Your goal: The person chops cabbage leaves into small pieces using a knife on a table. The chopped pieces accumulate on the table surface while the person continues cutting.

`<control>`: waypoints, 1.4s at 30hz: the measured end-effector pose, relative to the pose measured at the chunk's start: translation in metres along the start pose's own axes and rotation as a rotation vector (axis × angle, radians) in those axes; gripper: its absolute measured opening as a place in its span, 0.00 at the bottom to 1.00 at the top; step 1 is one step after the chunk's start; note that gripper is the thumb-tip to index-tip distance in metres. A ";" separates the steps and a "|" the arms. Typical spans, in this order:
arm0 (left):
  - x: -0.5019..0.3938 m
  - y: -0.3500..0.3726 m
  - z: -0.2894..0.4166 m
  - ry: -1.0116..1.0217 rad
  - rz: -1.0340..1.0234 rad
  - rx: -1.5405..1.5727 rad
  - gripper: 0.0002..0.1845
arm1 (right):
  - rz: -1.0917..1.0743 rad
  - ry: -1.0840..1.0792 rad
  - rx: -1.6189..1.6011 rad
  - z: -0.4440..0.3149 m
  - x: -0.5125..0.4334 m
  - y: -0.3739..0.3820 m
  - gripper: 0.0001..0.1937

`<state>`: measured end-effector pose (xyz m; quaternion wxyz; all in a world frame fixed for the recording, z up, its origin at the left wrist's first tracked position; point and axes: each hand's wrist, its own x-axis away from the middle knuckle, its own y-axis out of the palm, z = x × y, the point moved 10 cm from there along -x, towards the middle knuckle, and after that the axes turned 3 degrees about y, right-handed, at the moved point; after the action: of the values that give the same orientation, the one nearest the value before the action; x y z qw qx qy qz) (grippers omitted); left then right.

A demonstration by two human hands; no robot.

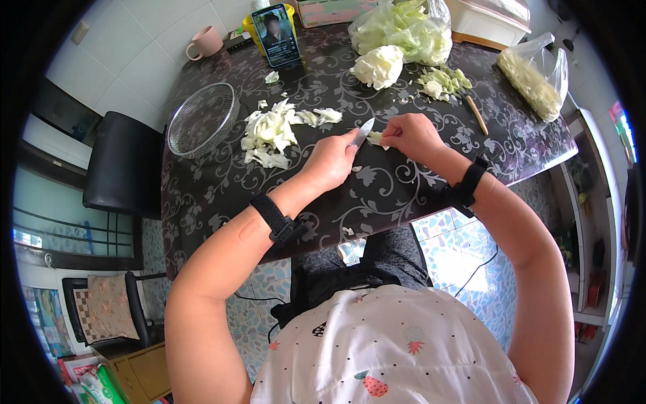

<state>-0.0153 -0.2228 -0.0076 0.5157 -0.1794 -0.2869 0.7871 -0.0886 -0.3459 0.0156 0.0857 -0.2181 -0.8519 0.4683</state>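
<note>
My left hand (330,156) grips a small knife, its pointed blade (364,132) angled up and away over the table. Just right of the blade, the fingers of my right hand (411,134) pinch a pale piece of what looks like cauliflower (377,139), partly hidden by the fingertips. To the left lies a loose pile of cut whitish pieces (272,131). Farther back sits a larger white head (378,67), probably cauliflower. Beyond my right hand, green-white trimmings (441,85) lie beside a tan-handled tool (477,115).
A wire mesh basket (203,121) stands on the left of the dark patterned table (323,202). At the back are a pink mug (206,43), an upright phone (276,35) and a plastic bag of pale leaves (404,30). Another filled bag (535,78) lies far right.
</note>
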 end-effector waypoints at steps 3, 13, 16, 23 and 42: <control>-0.002 0.006 -0.007 -0.039 -0.012 0.083 0.22 | 0.008 -0.012 -0.021 0.004 -0.001 0.002 0.08; -0.008 0.009 0.003 0.040 0.039 0.041 0.23 | 0.014 0.093 -0.120 0.006 0.003 0.001 0.07; 0.000 0.010 -0.002 -0.026 0.008 0.112 0.21 | 0.007 0.092 -0.120 0.003 0.004 -0.001 0.06; -0.007 0.013 0.001 -0.033 -0.054 0.158 0.24 | 0.008 0.091 -0.145 0.006 0.004 0.002 0.06; -0.003 0.015 0.000 -0.064 -0.065 0.193 0.24 | 0.030 0.093 -0.142 0.006 0.004 0.002 0.06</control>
<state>-0.0246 -0.2300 -0.0175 0.5465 -0.0941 -0.2320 0.7992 -0.0941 -0.3475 0.0108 0.1026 -0.2578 -0.8748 0.3971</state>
